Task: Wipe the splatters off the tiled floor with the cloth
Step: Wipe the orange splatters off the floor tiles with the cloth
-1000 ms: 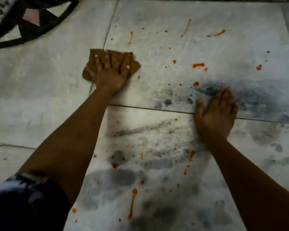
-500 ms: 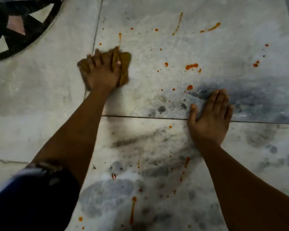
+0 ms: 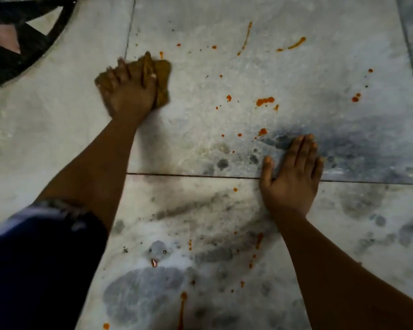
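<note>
while the left hand clamps one cloth, the right hand lies flat, fingers spread.

Dim, soft overall; left hand motion-blurred, arms casting faint shadows.

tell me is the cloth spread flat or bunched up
Bunched up: the cloth sits as a wad under the left hand, a fold ridged up between its fingers.

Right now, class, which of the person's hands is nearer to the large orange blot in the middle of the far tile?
The right. The right hand lies flat just below the orange blot; the left hand, pressing the cloth, is farther off to its left.
</note>
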